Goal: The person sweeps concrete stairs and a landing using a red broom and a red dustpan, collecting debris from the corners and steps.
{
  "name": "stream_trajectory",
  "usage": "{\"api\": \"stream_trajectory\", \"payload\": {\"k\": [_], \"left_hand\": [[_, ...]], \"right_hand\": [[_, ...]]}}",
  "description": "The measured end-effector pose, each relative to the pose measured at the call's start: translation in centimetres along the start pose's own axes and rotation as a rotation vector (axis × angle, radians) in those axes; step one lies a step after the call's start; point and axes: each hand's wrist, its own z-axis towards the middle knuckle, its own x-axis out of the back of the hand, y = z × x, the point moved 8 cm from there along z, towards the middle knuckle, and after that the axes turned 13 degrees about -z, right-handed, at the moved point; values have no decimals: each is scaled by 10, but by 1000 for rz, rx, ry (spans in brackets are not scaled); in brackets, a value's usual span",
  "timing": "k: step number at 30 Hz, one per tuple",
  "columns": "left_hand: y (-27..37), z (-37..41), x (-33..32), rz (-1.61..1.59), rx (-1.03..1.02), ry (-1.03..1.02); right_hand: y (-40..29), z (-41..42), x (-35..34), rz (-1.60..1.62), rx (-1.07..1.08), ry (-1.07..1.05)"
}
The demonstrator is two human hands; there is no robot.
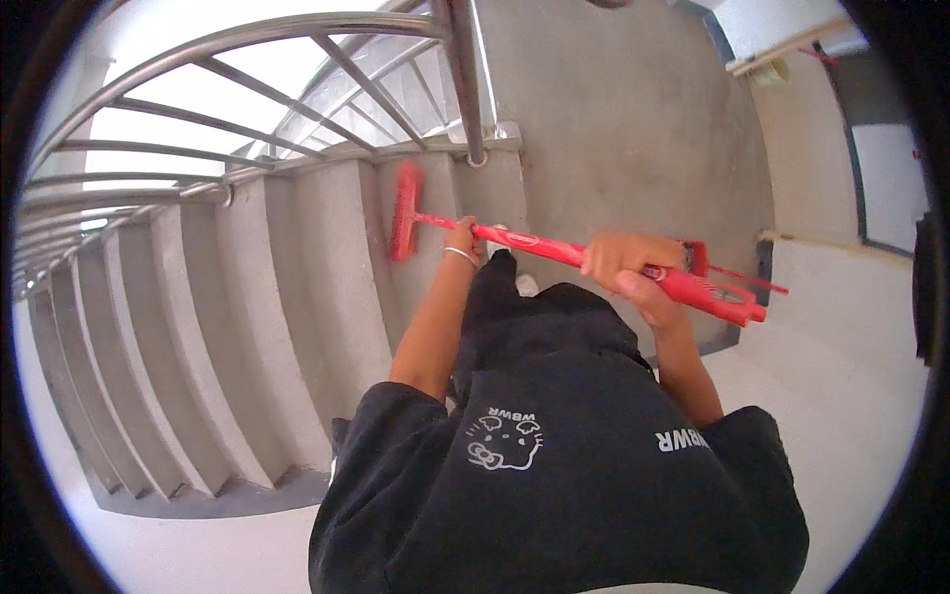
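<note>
A red broom slants across the view, its handle (542,246) running from the stairs up to my right side. Low on the handle, just behind the broom head, my left hand (464,239) is closed around it, with a white band on the wrist. My right hand (631,271) grips the handle's thick upper part. The red bristle head (406,213) is over a concrete step on the left, slightly blurred; whether it touches the step I cannot tell. Beyond my right hand shows a red object with a thin rod (746,279), partly hidden, possibly a dustpan.
Concrete stairs (326,275) lead away to the left, bordered by a metal railing (260,96) with a post (464,89). A concrete landing (631,126) lies ahead and right. White walls (831,327) and a doorway (879,171) stand at the right. My feet show beneath the handle.
</note>
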Motion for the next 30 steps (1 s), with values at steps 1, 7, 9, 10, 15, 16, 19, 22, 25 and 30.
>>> {"api": "stream_trajectory", "payload": {"k": [1,7,9,10,15,16,19,22,25,30], "left_hand": [[-1,2,-4,5,-8,4],[27,-12,-41,-86,-245,89],[46,-1,-46,-126,-316,143],[47,2,-50,-138,-271,141],[45,38,-57,-186,-187,99],[41,47,-55,-177,-169,81],[29,79,-65,-228,-148,-70],[0,98,-77,-268,-144,-107],[-26,101,-100,-320,-238,-45],[-86,87,-117,-359,-329,-36]], "right_hand": [[4,-1,3,2,-41,57],[-22,47,33,41,-54,-15],[-15,62,40,65,-71,-25],[-6,69,44,73,-92,-32],[34,91,35,-14,-99,-108],[40,91,33,-20,-89,-141],[50,91,48,-38,-81,-181],[64,65,88,-33,-96,-153],[77,36,146,-23,-91,-126],[59,-1,211,58,-90,-151]]}}
